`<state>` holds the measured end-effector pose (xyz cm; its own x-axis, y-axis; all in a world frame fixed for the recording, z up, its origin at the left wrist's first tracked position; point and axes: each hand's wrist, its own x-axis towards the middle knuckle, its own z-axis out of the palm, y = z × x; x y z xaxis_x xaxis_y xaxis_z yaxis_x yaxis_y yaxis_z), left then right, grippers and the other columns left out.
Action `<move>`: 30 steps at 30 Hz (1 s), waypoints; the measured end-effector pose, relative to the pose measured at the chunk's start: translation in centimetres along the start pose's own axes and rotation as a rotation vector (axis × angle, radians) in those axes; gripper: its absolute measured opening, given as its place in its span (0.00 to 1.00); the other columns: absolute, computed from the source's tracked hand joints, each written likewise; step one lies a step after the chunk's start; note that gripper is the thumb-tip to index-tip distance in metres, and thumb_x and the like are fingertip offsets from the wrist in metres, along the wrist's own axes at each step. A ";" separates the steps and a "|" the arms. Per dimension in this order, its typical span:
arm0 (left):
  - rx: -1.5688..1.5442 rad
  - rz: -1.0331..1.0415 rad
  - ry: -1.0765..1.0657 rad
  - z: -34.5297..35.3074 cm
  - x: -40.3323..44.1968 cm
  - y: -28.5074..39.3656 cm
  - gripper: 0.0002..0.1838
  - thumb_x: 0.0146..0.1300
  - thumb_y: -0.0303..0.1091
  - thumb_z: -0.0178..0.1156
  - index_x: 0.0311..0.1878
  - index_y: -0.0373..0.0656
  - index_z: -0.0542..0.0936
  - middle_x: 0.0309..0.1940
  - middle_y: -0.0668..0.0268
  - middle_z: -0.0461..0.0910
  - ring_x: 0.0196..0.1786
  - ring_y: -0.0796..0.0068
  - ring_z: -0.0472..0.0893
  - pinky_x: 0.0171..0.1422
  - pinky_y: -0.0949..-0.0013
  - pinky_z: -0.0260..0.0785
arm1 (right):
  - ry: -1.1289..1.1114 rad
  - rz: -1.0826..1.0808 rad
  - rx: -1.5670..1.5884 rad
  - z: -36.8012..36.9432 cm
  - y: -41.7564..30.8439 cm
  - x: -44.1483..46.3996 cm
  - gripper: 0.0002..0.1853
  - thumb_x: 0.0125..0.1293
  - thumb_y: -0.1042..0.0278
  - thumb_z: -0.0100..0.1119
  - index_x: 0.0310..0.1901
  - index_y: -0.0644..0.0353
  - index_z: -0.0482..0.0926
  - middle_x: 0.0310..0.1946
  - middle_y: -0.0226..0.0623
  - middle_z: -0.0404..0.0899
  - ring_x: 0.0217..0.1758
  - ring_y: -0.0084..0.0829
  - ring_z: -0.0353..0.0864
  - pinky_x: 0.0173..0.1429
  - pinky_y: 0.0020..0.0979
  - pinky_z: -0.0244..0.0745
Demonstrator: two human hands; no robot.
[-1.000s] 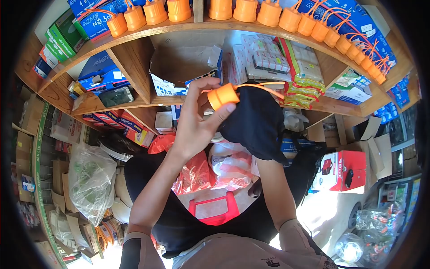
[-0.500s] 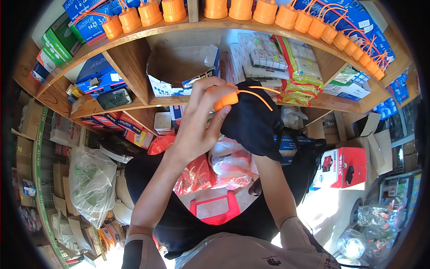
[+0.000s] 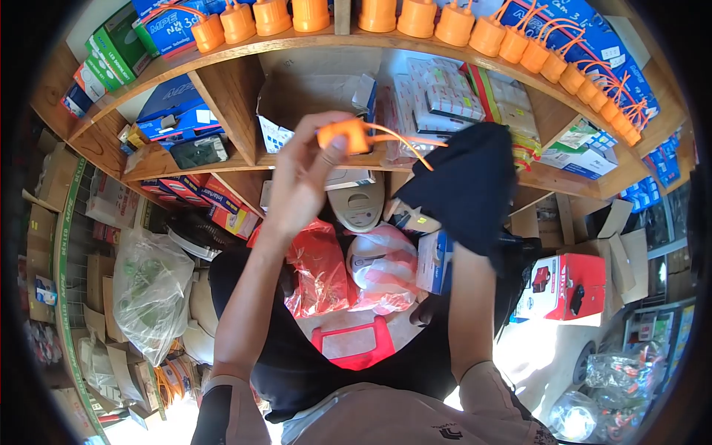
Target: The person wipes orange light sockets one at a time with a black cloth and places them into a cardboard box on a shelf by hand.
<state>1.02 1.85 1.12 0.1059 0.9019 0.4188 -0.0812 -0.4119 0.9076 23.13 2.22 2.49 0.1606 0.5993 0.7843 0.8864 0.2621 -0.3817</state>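
My left hand [image 3: 300, 174] pinches an orange lamp socket [image 3: 355, 136] between thumb and fingers, in front of the middle shelf. Orange wires trail from the socket's right end toward a black cloth [image 3: 475, 185]. That cloth is draped over my right hand and hides its fingers; only the wrist and my right forearm [image 3: 472, 319] show below it. A gap separates the socket body from the cloth, while the wire tips reach the cloth's left edge. Similar orange sockets [image 3: 417, 18] stand in a row along the upper shelf.
A wooden shelf [image 3: 236, 111] holds blue boxes, an open carton [image 3: 319, 87] and packaged goods. Below lie a red plastic bag [image 3: 315, 267] and a striped bag [image 3: 382, 271]. A red stool [image 3: 382, 341] stands between my legs, a red-and-white box [image 3: 567, 289] to the right.
My left hand has moved left with the socket, away from the cloth. My covered right hand has shifted right, opening a gap between the two. The view has shifted slightly.
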 end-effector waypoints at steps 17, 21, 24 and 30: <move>-0.802 -0.607 0.056 2.9 -1.0 -0.4 0.25 0.82 0.59 0.40 0.53 0.45 0.73 0.25 0.63 0.76 0.17 0.72 0.73 0.23 0.70 0.65 | -0.373 -0.526 -0.066 -0.7 -2.0 -1.8 0.12 0.56 0.73 0.63 0.43 0.58 0.80 0.38 0.41 0.82 0.41 0.39 0.84 0.42 0.39 0.78; -0.803 -0.696 0.020 2.0 -0.8 -0.4 0.24 0.83 0.55 0.41 0.47 0.42 0.76 0.26 0.64 0.75 0.18 0.72 0.73 0.23 0.70 0.64 | -0.390 -0.524 -0.008 -1.0 0.6 0.2 0.12 0.55 0.73 0.63 0.43 0.58 0.80 0.37 0.41 0.82 0.41 0.39 0.84 0.42 0.39 0.78; -0.787 -0.663 0.028 2.0 -0.9 0.9 0.23 0.82 0.53 0.40 0.45 0.44 0.76 0.27 0.69 0.72 0.16 0.82 0.68 0.20 0.76 0.59 | -0.396 -0.516 0.030 -4.3 3.6 -0.9 0.12 0.55 0.72 0.63 0.43 0.58 0.80 0.36 0.40 0.82 0.40 0.39 0.84 0.42 0.39 0.78; -0.795 -0.622 0.183 2.1 -0.9 0.3 0.23 0.83 0.52 0.38 0.44 0.44 0.76 0.27 0.69 0.71 0.16 0.80 0.66 0.22 0.74 0.58 | -0.397 -0.500 0.123 -7.3 4.3 -2.4 0.12 0.55 0.72 0.64 0.42 0.58 0.80 0.35 0.39 0.82 0.39 0.39 0.84 0.41 0.39 0.78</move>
<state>3.02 0.67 1.09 0.2061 0.9598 -0.1906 -0.7037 0.2807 0.6527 29.72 -3.56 2.53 -0.4520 0.6102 0.6506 0.7527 0.6523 -0.0889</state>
